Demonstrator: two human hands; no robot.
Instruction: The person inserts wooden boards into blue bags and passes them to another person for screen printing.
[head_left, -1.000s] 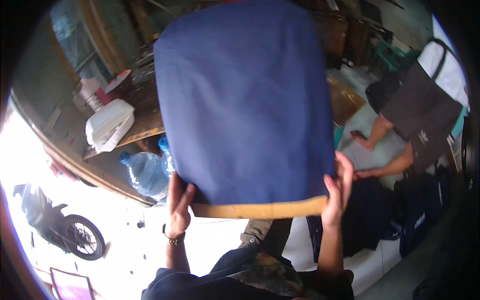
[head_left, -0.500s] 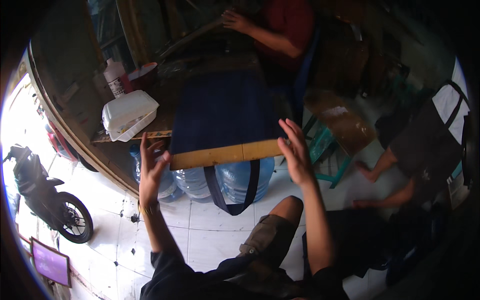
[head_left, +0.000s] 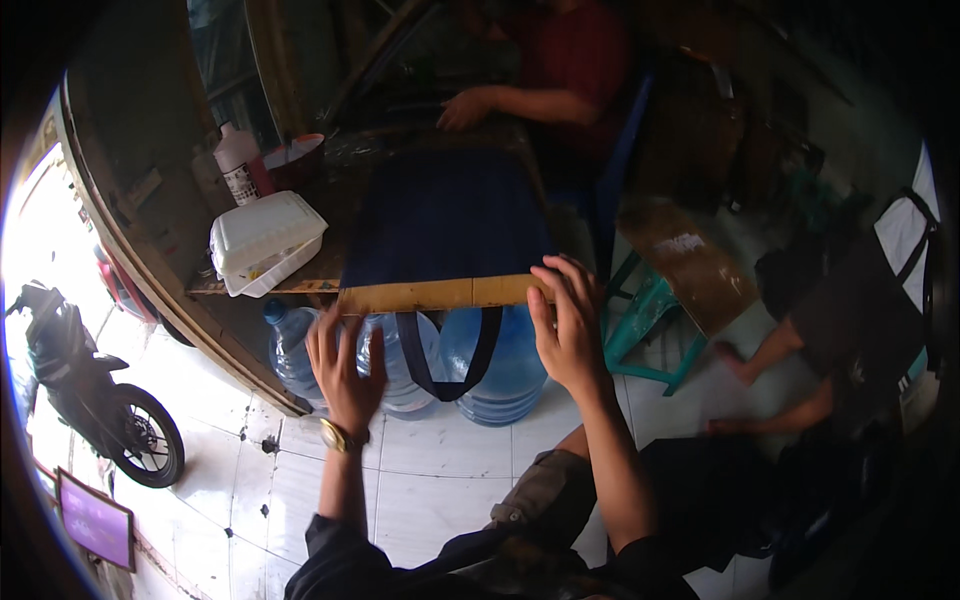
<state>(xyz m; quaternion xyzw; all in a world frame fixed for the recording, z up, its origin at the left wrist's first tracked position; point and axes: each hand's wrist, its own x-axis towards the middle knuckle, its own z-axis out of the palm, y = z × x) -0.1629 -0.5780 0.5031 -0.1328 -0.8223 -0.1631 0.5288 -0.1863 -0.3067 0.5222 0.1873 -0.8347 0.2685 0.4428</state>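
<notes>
A dark navy fabric bag lies flat on the dark table, its near edge lined by a tan strip. From that edge hangs a dark handle loop. My left hand is open just below the strip's left end, fingers spread and holding nothing; a gold watch circles that wrist. At the strip's right end is my right hand, fingers stretched out and thumb up against or very near the corner; whether it touches cannot be told.
On the table's left stand a white foam box, a bottle and a bowl. Large blue water jugs sit beneath. A co-worker in red sits across. Right: a wooden board over a green stool.
My left hand has moved right and down, below the strip. My right hand has shifted slightly left toward the bag's corner. The co-worker's hand has lowered to the table.
</notes>
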